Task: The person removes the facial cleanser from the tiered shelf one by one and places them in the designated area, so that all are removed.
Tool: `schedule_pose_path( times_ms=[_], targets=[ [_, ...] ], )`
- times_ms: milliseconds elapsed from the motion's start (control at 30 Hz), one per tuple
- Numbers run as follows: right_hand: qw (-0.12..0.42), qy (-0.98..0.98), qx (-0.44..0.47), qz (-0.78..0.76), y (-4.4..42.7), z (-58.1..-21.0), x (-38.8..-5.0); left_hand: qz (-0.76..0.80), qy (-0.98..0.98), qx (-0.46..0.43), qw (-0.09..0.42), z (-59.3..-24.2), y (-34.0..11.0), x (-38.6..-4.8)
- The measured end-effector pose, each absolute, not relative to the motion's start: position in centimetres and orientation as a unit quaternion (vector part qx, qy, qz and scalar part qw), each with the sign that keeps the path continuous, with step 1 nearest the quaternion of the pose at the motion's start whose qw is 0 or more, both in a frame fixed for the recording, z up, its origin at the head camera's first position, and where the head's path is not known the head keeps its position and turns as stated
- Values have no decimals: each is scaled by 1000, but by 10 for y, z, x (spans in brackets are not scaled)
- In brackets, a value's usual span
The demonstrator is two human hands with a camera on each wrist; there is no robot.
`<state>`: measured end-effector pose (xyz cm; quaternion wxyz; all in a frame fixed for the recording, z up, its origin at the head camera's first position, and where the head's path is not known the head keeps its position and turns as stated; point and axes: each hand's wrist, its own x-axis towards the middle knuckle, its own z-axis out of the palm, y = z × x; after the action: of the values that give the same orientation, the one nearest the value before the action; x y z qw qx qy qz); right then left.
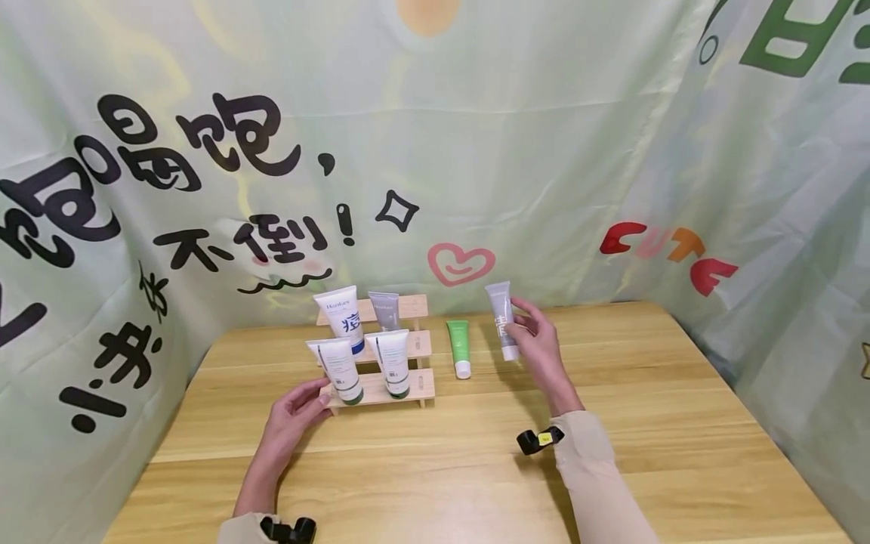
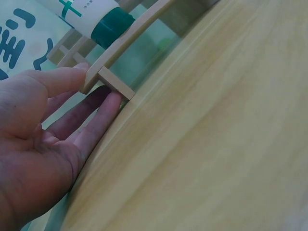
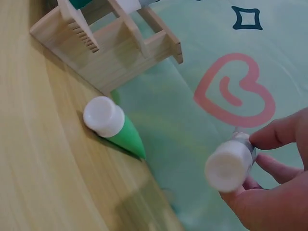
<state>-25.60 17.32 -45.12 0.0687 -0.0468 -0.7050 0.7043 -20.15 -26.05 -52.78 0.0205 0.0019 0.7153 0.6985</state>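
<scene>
In the right hand [image 1: 540, 340] a greyish-purple tube [image 1: 501, 313] is pinched between thumb and fingers, white cap downward, to the right of everything else on the table [image 1: 435, 468]. From the head you read its printed front; the right wrist view gives instead the round end of its cap and the thumb and fingers gripping its side.

The left hand [image 1: 292, 419] holds the near left corner of a wooden rack [image 1: 421, 384]. Only the left wrist view shows how: thumb against the end of the lowest step, a finger touching the short leg beneath.

On that step stand two green-capped white tubes [image 1: 393, 363]; behind them, a blue-capped white tube [image 1: 344, 317] and a second grey tube [image 1: 385, 311], whose lower end is hidden from the head.

Between rack and right hand a green tube [image 1: 459, 344] lies on the wood, its white cap toward the person. Beyond hangs a printed cloth [image 1: 544, 189] with a pink heart [image 1: 461, 264].
</scene>
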Motion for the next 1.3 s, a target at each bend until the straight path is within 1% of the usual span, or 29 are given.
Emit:
schedule_pose_path(
  times_ms=[267, 400, 533, 700, 867, 1100, 1300],
  targets=[
    [42, -732, -38, 679, 172, -466, -259, 699, 715, 4, 26, -528, -261, -201],
    [37, -740, -39, 671, 172, -472, -261, 696, 717, 3, 24, -527, -261, -202],
    [41, -748, -56, 660, 173, -479, -263, 692, 722, 3, 25, -526, -261, -202],
    [61, -781, -70, 617, 174, -490, -267, 693, 721, 2, 24, -527, -262, -202],
    [73, -810, -68, 578, 171, -499, -270, 693, 721, 2, 21, -528, -261, -202],
    [98, -853, -45, 510, 163, -496, -269, 698, 716, 4, 20, -528, -260, -201],
    [92, -872, -46, 478, 160, -492, -267, 699, 715, 2, 14, -527, -260, -200]
  ],
)
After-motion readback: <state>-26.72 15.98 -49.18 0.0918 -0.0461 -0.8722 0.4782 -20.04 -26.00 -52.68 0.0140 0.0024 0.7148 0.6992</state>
